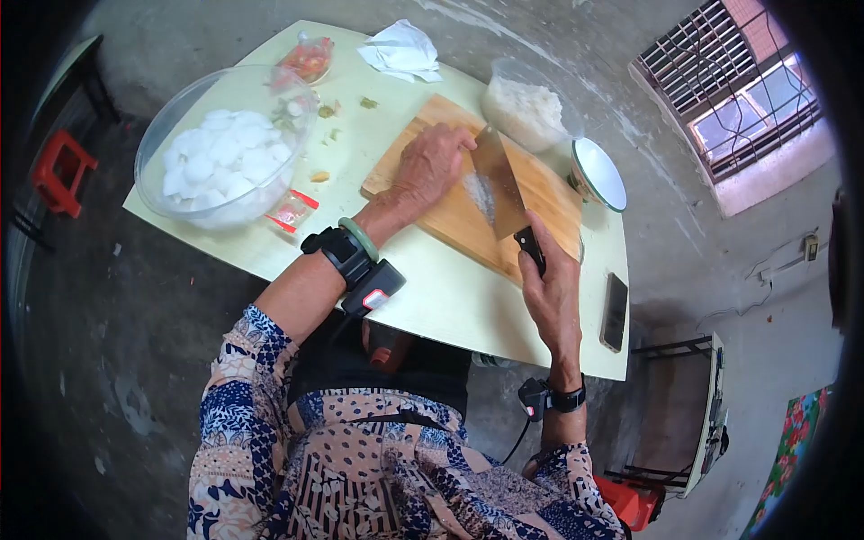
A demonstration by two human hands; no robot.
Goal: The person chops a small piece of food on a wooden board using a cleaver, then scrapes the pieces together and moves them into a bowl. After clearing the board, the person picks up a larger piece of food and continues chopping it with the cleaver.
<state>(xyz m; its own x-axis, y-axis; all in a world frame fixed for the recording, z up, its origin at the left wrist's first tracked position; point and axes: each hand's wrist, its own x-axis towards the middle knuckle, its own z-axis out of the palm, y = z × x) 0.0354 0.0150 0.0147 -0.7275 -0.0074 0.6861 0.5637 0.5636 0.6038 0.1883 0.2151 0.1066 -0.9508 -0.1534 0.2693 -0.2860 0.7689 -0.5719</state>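
A wide cleaver (499, 184) stands on its edge over the wooden cutting board (432, 216), with my right hand (551, 283) wrapped around its black handle. Beside the blade lies a small heap of fine white shreds (480, 195). My left hand (434, 164) rests on the board on the other side, its fingers curled together and their tips right at the far end of the blade. Whatever lies beneath those fingers is hidden.
Left on the pale table (342, 243) is a large clear bowl (141, 171) of white slices. A red packet (293, 211) lies by it. Behind are a bag of red pieces (308, 59), white crumpled paper (400, 52) and a container of white shreds (525, 108). Rightward are a green-rimmed bowl (600, 175) and a phone (615, 311).
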